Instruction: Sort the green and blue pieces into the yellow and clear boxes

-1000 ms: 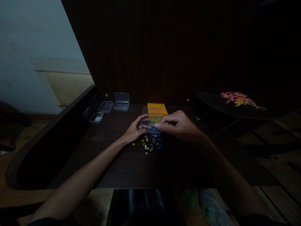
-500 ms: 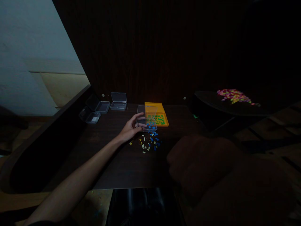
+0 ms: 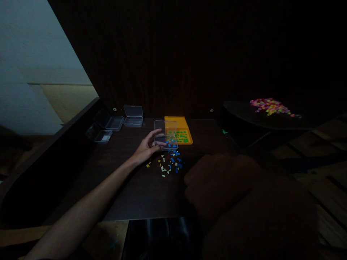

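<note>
My left hand (image 3: 148,146) grips the left side of a clear plastic box (image 3: 177,148), thumb at the front and fingers reaching around and inside it. Its lid stands up, and small blue bricks (image 3: 170,144) lie inside. Just in front of the box is a loose pile of small blue, cream and yellow bricks (image 3: 163,169) on the dark table. My right hand (image 3: 222,184) is close to the camera, right of the pile, dark and curled into a fist; whatever its fingers hold is hidden. Behind the clear box an open orange box (image 3: 190,139) contains green bricks.
Several open clear boxes stand at the back left, among them one by the back panel (image 3: 133,122) and one nearer (image 3: 105,136). On a dark raised surface (image 3: 235,112) at the right lies a heap of pink and yellow beads (image 3: 271,106). A side panel (image 3: 54,155) borders the table's left.
The camera view has shifted slightly, so the table things appear a little further left. My right fist has come a bit left towards the pile. My left hand keeps hold of the clear box.
</note>
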Action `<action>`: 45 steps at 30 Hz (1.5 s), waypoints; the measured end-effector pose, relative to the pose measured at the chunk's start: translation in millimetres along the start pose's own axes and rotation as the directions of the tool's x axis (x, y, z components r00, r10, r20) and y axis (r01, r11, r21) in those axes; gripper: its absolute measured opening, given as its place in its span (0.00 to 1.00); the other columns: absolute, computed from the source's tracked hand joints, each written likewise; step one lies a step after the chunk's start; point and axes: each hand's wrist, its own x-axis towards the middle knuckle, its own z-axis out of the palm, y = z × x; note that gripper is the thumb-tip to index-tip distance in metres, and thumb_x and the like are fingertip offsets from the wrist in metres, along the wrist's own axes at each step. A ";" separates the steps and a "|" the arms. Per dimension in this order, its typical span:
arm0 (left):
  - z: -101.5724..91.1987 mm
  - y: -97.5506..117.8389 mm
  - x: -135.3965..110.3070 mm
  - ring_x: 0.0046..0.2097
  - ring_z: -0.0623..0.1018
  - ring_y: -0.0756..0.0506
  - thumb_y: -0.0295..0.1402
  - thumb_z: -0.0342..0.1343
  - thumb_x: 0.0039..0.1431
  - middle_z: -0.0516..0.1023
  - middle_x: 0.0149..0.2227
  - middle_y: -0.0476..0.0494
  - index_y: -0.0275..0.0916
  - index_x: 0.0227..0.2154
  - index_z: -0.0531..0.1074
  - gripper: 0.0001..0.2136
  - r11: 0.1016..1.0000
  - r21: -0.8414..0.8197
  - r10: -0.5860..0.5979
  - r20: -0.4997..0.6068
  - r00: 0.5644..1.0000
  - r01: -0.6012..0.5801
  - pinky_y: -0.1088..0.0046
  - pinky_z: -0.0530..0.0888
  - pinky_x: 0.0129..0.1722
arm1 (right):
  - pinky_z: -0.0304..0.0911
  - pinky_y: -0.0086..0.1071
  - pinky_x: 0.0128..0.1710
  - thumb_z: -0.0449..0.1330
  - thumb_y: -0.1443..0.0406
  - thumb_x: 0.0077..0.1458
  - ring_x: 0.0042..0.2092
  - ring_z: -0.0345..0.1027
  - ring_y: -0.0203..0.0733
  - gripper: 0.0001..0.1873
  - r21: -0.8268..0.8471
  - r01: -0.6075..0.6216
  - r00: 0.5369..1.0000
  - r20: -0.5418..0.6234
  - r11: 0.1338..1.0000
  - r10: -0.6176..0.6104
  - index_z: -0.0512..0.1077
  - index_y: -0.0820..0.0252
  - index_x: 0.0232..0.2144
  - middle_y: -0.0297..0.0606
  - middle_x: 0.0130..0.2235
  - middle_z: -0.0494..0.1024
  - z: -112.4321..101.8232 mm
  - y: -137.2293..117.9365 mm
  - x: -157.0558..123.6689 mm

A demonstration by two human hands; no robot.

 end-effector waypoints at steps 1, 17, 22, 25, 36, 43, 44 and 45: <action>0.7 1.1 -0.3 0.44 0.79 0.45 0.32 0.65 0.49 0.66 0.59 0.34 0.43 0.57 0.62 0.32 1.000 -0.004 -0.011 -0.008 1.000 0.010 0.64 0.76 0.46 | 0.57 0.31 0.22 0.53 0.49 0.59 0.21 0.62 0.35 0.22 0.051 0.035 0.998 -0.053 0.998 -0.032 0.75 0.53 0.22 0.33 0.17 0.67 -0.7 1.2 5.1; -2.7 -2.7 0.9 0.44 0.79 0.45 0.28 0.63 0.51 0.66 0.58 0.35 0.43 0.58 0.62 0.30 0.999 -0.013 0.040 0.001 0.999 -0.040 0.66 0.77 0.45 | 0.48 0.27 0.24 0.60 0.51 0.54 0.24 0.56 0.31 0.19 -0.174 -0.622 0.739 0.192 0.764 0.646 0.73 0.62 0.24 0.28 0.20 0.65 5.8 175.2 -36.8; -0.1 1.7 0.4 0.44 0.79 0.46 0.27 0.64 0.50 0.66 0.57 0.36 0.42 0.57 0.62 0.31 0.999 -0.040 0.019 -0.037 0.999 -0.021 0.68 0.77 0.44 | 0.46 0.27 0.24 0.62 0.51 0.52 0.23 0.54 0.30 0.19 -0.167 -0.645 0.727 0.166 0.746 0.666 0.72 0.61 0.24 0.27 0.20 0.65 13.2 178.9 -41.4; -0.1 3.5 0.6 0.43 0.79 0.46 0.27 0.64 0.49 0.67 0.57 0.36 0.42 0.57 0.62 0.31 0.999 -0.047 0.019 -0.049 0.999 -0.022 0.68 0.77 0.44 | 0.46 0.27 0.24 0.63 0.51 0.51 0.23 0.54 0.31 0.18 -0.138 -0.658 0.723 0.159 0.741 0.672 0.74 0.61 0.26 0.27 0.20 0.66 9.8 183.6 -45.0; -2.7 1.6 2.8 0.44 0.79 0.45 0.28 0.64 0.49 0.66 0.58 0.35 0.43 0.57 0.63 0.31 0.999 -0.031 0.032 -0.039 0.999 -0.033 0.64 0.76 0.46 | 0.54 0.28 0.27 0.56 0.56 0.59 0.26 0.62 0.34 0.16 -0.271 -0.503 0.813 0.173 0.821 0.556 0.75 0.61 0.32 0.34 0.26 0.73 -3.9 184.1 -53.3; -3.5 0.9 2.9 0.44 0.79 0.46 0.28 0.64 0.49 0.66 0.58 0.36 0.44 0.56 0.62 0.30 0.999 -0.016 0.037 -0.033 0.999 -0.038 0.66 0.77 0.45 | 0.55 0.28 0.30 0.58 0.57 0.59 0.28 0.63 0.34 0.12 -0.308 -0.383 0.872 0.191 0.871 0.451 0.75 0.60 0.33 0.34 0.28 0.73 0.0 187.2 -61.0; -3.4 1.1 2.9 0.44 0.79 0.46 0.28 0.64 0.49 0.66 0.58 0.36 0.43 0.57 0.62 0.30 0.999 -0.014 0.033 -0.034 0.999 -0.034 0.65 0.77 0.45 | 0.56 0.28 0.30 0.58 0.58 0.59 0.29 0.64 0.34 0.12 -0.307 -0.375 0.876 0.192 0.875 0.442 0.75 0.60 0.33 0.34 0.28 0.73 0.5 187.4 -61.2; -3.2 1.5 2.9 0.44 0.79 0.45 0.28 0.63 0.49 0.66 0.58 0.35 0.43 0.57 0.62 0.31 0.999 -0.012 0.031 -0.036 0.999 -0.031 0.65 0.77 0.45 | 0.56 0.28 0.31 0.57 0.59 0.60 0.30 0.64 0.35 0.11 -0.305 -0.368 0.879 0.193 0.878 0.436 0.76 0.60 0.34 0.35 0.29 0.74 0.7 187.5 -61.3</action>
